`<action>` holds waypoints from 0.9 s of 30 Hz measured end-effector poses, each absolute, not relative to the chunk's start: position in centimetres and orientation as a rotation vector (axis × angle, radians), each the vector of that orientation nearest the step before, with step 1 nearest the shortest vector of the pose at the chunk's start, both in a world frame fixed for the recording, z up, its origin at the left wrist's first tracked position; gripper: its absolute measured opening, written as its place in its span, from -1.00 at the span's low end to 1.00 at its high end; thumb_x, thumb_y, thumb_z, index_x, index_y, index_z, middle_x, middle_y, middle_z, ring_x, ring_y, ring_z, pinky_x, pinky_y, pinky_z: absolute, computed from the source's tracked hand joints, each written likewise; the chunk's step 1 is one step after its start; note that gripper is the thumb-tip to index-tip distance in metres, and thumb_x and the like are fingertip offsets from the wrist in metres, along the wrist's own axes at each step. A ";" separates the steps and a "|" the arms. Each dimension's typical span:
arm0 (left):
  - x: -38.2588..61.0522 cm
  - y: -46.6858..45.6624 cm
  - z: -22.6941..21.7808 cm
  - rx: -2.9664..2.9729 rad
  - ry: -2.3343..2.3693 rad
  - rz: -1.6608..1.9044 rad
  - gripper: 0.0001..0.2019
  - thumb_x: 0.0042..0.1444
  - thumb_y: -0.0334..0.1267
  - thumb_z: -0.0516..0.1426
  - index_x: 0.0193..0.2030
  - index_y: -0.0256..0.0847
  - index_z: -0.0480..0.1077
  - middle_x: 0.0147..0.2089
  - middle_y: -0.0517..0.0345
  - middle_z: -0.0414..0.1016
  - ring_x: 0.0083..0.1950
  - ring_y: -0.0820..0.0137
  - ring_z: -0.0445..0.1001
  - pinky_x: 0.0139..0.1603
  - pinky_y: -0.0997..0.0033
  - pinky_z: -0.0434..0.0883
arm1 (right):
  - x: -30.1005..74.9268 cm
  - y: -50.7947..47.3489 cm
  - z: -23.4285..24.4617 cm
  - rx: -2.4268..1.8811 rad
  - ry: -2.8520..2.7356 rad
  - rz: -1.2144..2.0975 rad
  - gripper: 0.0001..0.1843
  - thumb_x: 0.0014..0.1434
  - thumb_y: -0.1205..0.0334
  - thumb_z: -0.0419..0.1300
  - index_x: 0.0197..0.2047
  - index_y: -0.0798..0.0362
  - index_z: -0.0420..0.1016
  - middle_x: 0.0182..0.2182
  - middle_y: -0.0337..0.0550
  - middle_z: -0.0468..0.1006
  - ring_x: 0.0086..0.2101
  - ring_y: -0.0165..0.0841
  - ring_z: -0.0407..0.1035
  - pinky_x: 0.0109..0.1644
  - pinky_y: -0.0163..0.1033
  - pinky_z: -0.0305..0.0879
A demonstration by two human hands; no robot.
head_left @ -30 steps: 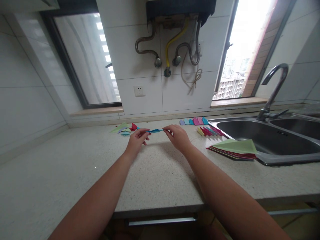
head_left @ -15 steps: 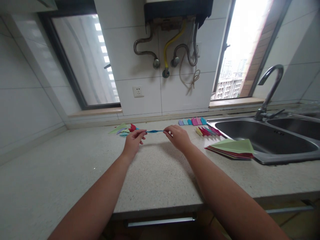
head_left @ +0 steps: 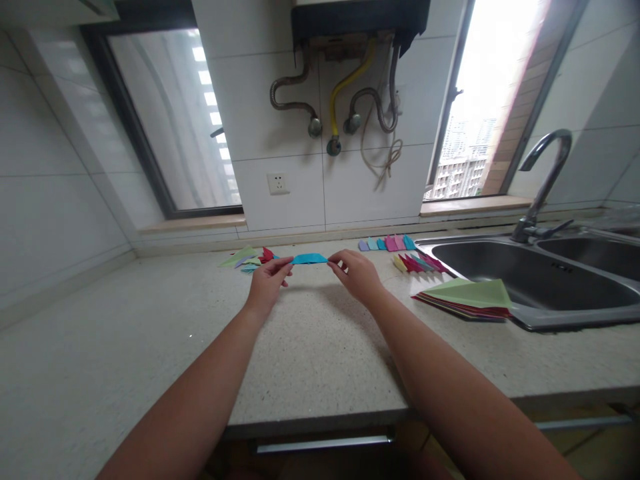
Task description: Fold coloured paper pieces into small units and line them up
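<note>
Looking in from my distant seat, I have the pale table (head_left: pixel 310 353) across most of the lower view, the steel sink (head_left: pixel 570 320) set into its right side. By the sink's left rim lies a stack of folded sheets (head_left: pixel 467 293), pale green on top; beyond it sit a row of yellow and magenta pieces (head_left: pixel 411 264) and a far row of lilac, blue and pink pieces (head_left: pixel 390 243). Far left is a loose pile (head_left: pixel 244 256). Midway between these groups, my left hand (head_left: pixel 270 277) and right hand (head_left: pixel 357 271) pinch opposite ends of the small blue paper (head_left: pixel 310 259), stretched level between them. I judge the step as shaping it by its ends; the next move calls for light, even pinches.
</note>
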State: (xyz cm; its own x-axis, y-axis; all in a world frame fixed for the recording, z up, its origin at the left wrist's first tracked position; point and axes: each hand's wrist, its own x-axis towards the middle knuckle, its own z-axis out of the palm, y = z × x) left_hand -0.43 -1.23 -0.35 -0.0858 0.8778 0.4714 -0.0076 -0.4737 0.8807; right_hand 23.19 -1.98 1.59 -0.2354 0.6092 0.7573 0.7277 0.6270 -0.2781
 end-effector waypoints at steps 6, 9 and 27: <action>-0.4 -1.3 -0.3 1.501 0.985 1.633 -0.62 -0.08 -0.11 0.32 -0.12 -0.23 0.57 -0.30 0.04 0.54 -0.30 0.37 0.46 -0.51 0.49 0.34 | 23.1 -2.1 1.7 -1.075 -1.926 -0.128 -0.87 0.26 0.20 0.16 -0.19 0.00 0.52 -0.31 -0.17 0.57 -0.37 -0.40 0.37 -0.23 -0.29 0.19; -0.4 -1.2 -0.4 1.506 0.994 1.625 -0.63 -0.06 -0.11 0.31 -0.12 -0.24 0.58 -0.30 0.03 0.53 -0.31 0.38 0.44 -0.51 0.50 0.34 | 23.1 -2.2 1.8 -1.069 -1.919 -0.117 -0.88 0.26 0.21 0.16 -0.18 0.01 0.51 -0.32 -0.19 0.57 -0.38 -0.41 0.37 -0.24 -0.30 0.18; -0.2 -1.7 -2.1 1.790 1.130 1.190 -0.62 0.01 -0.05 0.23 -0.08 -0.20 0.55 -0.28 -0.04 0.57 -0.35 0.35 0.46 -0.50 0.48 0.31 | 29.5 0.7 0.8 -1.794 -1.538 -0.124 -0.75 0.21 0.07 0.13 -0.23 0.01 0.57 -0.28 -0.06 0.62 -0.26 -0.23 0.47 -0.20 -0.21 0.28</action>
State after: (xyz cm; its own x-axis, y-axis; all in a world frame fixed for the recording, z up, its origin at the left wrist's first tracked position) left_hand -0.23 -1.66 -2.07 0.1982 0.9229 0.3301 0.2820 -0.3762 0.8826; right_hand 29.51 0.72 0.84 0.2713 0.8081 0.5229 0.8812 0.0100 -0.4726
